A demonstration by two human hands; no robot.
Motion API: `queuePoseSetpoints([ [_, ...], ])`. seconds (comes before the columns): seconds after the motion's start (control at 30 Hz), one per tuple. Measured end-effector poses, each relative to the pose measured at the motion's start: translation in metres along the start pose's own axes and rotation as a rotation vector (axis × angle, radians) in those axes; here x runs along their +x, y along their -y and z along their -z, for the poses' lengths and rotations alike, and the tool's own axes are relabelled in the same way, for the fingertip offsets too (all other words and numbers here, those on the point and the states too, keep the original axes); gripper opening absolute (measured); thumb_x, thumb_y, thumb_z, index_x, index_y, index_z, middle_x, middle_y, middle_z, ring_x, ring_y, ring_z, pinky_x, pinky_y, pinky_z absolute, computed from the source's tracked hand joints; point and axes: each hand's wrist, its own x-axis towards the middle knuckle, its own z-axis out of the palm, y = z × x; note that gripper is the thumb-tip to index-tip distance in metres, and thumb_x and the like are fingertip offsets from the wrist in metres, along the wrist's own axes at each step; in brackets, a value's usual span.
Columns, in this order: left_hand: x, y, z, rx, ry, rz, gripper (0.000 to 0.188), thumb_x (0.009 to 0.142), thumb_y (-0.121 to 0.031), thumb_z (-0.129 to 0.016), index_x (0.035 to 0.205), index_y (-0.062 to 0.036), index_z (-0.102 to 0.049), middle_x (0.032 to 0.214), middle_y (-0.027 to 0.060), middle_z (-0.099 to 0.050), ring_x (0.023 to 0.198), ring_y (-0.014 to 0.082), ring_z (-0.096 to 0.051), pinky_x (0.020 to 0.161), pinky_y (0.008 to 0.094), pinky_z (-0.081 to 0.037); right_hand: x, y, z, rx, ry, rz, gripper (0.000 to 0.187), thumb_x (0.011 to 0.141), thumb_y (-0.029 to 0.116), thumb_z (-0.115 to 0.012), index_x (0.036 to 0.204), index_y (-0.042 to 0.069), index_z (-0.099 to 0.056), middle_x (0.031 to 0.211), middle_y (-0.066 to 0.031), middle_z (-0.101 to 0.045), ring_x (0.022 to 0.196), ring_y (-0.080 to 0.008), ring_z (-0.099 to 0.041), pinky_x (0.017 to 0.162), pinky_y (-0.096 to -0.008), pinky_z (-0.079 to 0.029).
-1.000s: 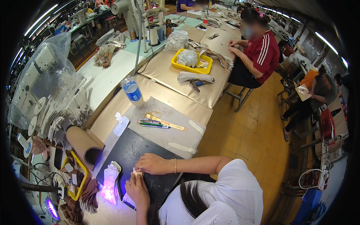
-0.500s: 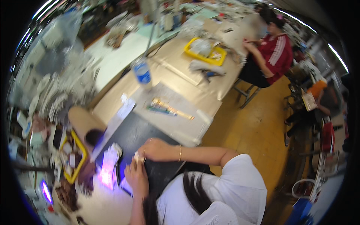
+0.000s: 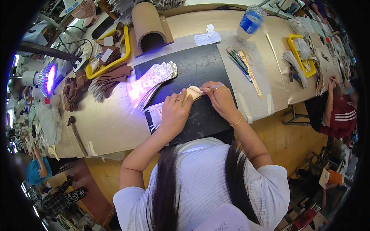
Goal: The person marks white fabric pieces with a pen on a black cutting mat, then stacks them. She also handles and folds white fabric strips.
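Observation:
My left hand (image 3: 175,114) is closed over the near side of a small cream-coloured piece (image 3: 192,92), its fingers resting on top. At the piece's right end, my right hand (image 3: 220,101) pinches a slim pale pen-like stick (image 3: 216,86), whose tip is hidden by the fingers. Both hands are above a black mat (image 3: 206,65). Beyond my left hand lies a stack of pale, glove-shaped pieces (image 3: 152,82), glowing pink-violet under a lamp. Another white piece with reddish marks (image 3: 155,112) shows beside my left hand, partly beneath it.
A violet lamp (image 3: 47,80) hangs at left. Brown strips (image 3: 112,77), a yellow basket (image 3: 127,52) and a cardboard tube (image 3: 148,27) stand far left. Pens (image 3: 239,63), a wooden ruler (image 3: 252,79) and a water bottle (image 3: 250,23) are at right. A co-worker (image 3: 339,107) sits farther right.
My view has swung left and levelled, so the mat now sits near the middle. Both hands stay together at the cream piece, which shows more plainly now.

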Motion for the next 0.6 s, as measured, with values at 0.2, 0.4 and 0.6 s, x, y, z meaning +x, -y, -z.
queuePoseSetpoints([
  [0.2,0.0,0.002,-0.001,-0.077,-0.027,0.029,0.02,0.082,-0.014,-0.077,0.099,-0.0052,-0.073,0.112,0.0139,-0.069,0.092,0.0274,-0.062,0.08,0.0397,-0.049,-0.002,-0.005,-0.006,0.156,-0.123,-0.001,0.021,0.103,0.021,-0.055,0.101,0.003,-0.067,0.092,-0.0116,-0.07,0.082,-0.0289,-0.067,0.077,-0.0356,-0.052],
  [0.4,0.002,0.004,0.002,-0.255,-0.082,0.052,0.019,0.078,-0.009,-0.079,0.095,-0.0067,-0.07,0.11,0.0127,-0.064,0.101,0.0325,-0.061,0.086,0.0426,-0.049,-0.007,-0.007,-0.016,0.466,-0.18,-0.178,0.028,0.108,0.023,-0.048,0.108,-0.001,-0.063,0.094,-0.0106,-0.07,0.087,-0.0193,-0.071,0.078,-0.0293,-0.055],
  [0.6,-0.001,0.002,0.004,-0.289,-0.068,0.009,0.019,0.075,-0.007,-0.076,0.09,-0.0061,-0.065,0.107,0.0135,-0.062,0.097,0.0323,-0.061,0.083,0.0433,-0.049,-0.009,-0.008,-0.014,0.557,-0.171,-0.124,0.03,0.109,0.026,-0.046,0.113,-0.001,-0.06,0.098,-0.0106,-0.069,0.093,-0.0178,-0.07,0.084,-0.0287,-0.054],
])
